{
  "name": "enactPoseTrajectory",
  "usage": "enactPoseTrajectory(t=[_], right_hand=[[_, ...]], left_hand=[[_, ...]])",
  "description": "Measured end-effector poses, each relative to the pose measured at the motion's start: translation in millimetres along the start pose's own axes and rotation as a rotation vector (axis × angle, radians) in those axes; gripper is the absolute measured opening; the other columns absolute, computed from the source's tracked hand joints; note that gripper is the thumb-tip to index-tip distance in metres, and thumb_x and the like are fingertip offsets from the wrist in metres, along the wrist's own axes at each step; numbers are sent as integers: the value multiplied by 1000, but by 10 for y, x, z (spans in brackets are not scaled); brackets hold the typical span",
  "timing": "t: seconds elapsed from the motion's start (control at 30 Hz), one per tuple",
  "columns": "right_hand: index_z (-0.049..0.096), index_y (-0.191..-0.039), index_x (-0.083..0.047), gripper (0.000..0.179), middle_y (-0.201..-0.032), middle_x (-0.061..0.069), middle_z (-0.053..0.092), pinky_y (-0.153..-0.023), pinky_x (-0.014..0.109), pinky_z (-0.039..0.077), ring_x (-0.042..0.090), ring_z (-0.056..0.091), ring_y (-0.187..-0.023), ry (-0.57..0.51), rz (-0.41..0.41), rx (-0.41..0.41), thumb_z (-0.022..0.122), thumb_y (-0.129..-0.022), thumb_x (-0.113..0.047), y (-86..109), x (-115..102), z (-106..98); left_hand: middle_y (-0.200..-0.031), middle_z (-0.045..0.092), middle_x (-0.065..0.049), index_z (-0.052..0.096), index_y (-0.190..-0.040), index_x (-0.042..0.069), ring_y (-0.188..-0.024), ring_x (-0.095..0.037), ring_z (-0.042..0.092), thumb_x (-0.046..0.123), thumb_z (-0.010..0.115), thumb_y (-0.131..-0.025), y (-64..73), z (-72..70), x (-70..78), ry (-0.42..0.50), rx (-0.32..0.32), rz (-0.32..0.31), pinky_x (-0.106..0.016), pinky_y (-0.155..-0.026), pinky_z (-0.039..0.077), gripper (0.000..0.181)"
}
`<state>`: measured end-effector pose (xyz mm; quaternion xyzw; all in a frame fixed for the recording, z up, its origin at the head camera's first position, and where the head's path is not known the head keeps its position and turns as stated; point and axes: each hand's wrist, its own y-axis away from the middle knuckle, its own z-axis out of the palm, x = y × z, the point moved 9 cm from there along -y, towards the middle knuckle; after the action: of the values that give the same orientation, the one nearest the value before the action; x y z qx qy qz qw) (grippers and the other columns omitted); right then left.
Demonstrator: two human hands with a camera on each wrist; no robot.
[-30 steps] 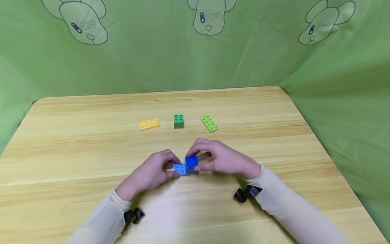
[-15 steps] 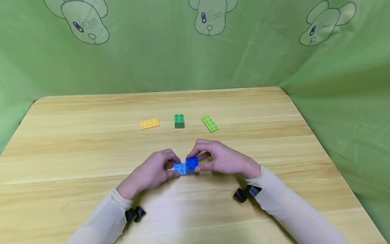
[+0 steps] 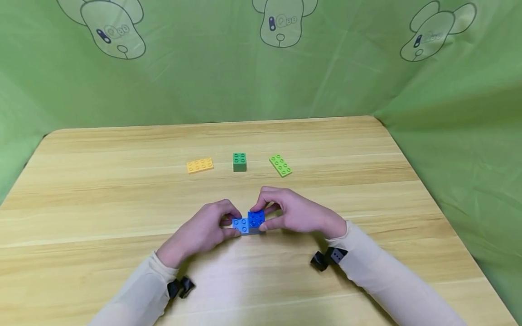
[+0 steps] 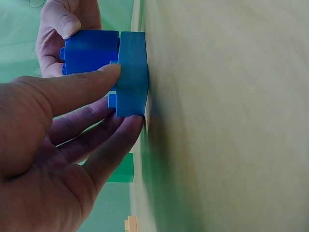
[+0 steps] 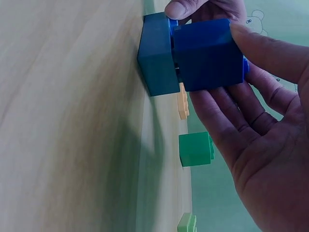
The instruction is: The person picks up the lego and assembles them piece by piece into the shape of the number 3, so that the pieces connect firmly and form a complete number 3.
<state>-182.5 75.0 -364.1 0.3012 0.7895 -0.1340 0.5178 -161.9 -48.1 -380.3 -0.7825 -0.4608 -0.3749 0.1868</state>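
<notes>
A light blue building block lies lengthwise in front of me, its studs facing up. My left hand pinches its left end between thumb and fingers. Over the right half of this block sits a darker blue square brick, gripped by the thumb and fingers of my right hand. In the right wrist view, a thin gap shows between the darker brick and the light blue block. The left wrist view shows the left thumb on the side of the light blue block, near the darker brick.
Farther back on the wooden table are a yellow-orange flat block, a dark green square brick and a lime green flat block. Green cloth hangs behind the table and along its right side.
The darker blue brick has come down slightly toward the light blue block, and my right hand has shifted a little with it. My left hand keeps its hold in the same place.
</notes>
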Motion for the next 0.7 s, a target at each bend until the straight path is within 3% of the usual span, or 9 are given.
enactPoseTrajectory(t=[0.7], right_hand=[[64,-98,-10,21,-109,3,59,-95,31,50,16,60,-106,-31,30,11,78,-84,-4,-6,33,-13]], left_hand=[[-95,63,2,70,-102,5,-84,-15,58,9,81,-81,9,-9,25,-13,15,11,-31,-78,53,24]])
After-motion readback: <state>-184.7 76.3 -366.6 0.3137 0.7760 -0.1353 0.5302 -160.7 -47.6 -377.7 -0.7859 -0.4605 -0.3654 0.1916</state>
